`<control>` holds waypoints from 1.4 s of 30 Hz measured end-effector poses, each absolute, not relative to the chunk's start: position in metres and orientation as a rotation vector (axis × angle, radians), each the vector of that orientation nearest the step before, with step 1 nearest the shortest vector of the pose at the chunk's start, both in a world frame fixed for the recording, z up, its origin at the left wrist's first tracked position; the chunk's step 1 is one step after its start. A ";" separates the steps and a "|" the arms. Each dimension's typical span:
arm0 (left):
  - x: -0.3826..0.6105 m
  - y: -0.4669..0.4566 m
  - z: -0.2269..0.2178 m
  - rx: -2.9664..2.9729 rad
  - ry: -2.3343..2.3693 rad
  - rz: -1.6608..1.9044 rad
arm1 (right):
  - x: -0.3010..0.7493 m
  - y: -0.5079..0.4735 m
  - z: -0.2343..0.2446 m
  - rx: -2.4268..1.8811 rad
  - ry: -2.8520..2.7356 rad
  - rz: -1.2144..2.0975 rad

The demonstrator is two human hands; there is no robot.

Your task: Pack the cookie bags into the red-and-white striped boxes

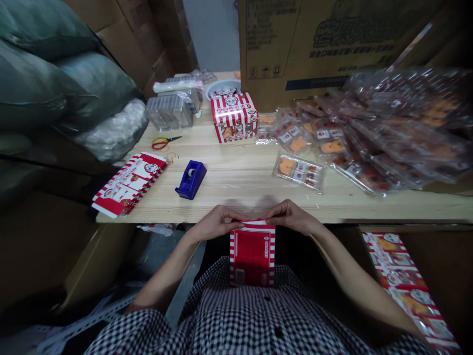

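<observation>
**Here: both hands pinch the top of a striped box**

The left hand (218, 223) and right hand (291, 217) are both closed on the top edge of a red-and-white striped box (252, 254), fingertips pinching it from either side. The box stands upright on the person's lap, just below the near edge of the tabletop (240, 170).

On the tabletop, a blue tape dispenser (191, 179) sits near the front edge, left of the hands. A stack of flat cartons (129, 183) overhangs the near left corner, with scissors (164, 142) behind it. A finished striped box (234, 117) stands toward the far edge. A clear snack packet (298, 171) lies right of centre, and a pile of packets (388, 133) covers the right side.
</observation>
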State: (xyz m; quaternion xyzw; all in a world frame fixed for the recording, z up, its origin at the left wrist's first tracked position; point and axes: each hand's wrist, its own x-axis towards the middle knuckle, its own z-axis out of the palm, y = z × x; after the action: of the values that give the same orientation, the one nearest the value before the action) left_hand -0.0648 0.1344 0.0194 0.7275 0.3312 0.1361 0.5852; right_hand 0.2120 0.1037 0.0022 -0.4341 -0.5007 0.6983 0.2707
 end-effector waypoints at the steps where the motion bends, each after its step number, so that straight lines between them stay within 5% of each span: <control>1: -0.066 0.135 0.017 1.690 0.786 0.319 | 0.208 0.098 0.000 -1.200 -1.312 1.815; 24: -0.004 0.138 0.010 1.665 0.776 0.515 | 0.188 0.068 -0.006 -1.115 -1.031 1.607; 42: -0.011 0.141 0.016 1.600 0.611 0.343 | 0.187 0.044 -0.024 -1.054 -0.962 1.527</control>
State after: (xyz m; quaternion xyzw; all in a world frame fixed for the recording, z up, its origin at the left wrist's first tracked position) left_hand -0.0107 0.1412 0.0161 0.7022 0.2680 0.1506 0.6423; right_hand 0.1866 0.0437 -0.0241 -0.4362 -0.3982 0.6319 0.5019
